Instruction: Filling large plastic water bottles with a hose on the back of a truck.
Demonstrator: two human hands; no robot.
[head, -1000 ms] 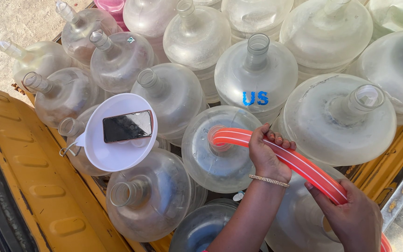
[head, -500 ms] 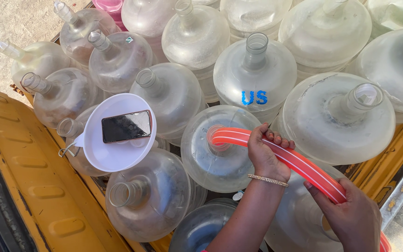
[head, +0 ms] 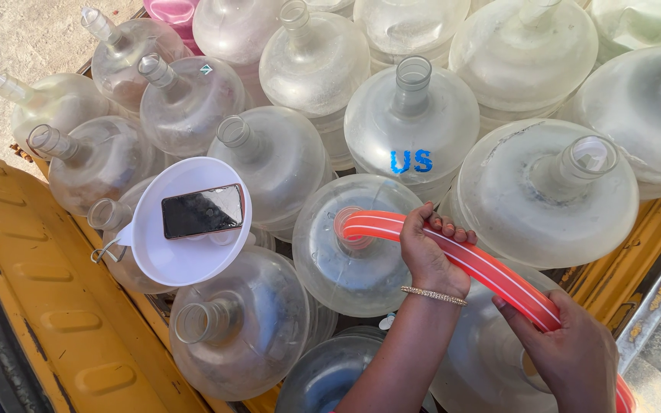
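Observation:
An orange-red hose with white stripes [head: 491,273] runs from the lower right up to the neck of a large clear plastic jug [head: 330,264], its end bent down into the jug's mouth. My left hand [head: 428,248], a thin bracelet on its wrist, is wrapped around the hose close to that end. Lower on the hose, my right hand [head: 568,352] grips it near the bottom right corner. A white plastic funnel [head: 181,252] rests on jugs to the left, with a dark phone [head: 202,210] lying flat inside it.
Several more clear jugs fill the bed, among them one with blue letters [head: 412,126] and a tilted one [head: 239,329] at the front. A yellow metal side panel [head: 55,321] runs along the left, another yellow edge [head: 652,237] on the right. Sandy ground [head: 17,38] shows top left.

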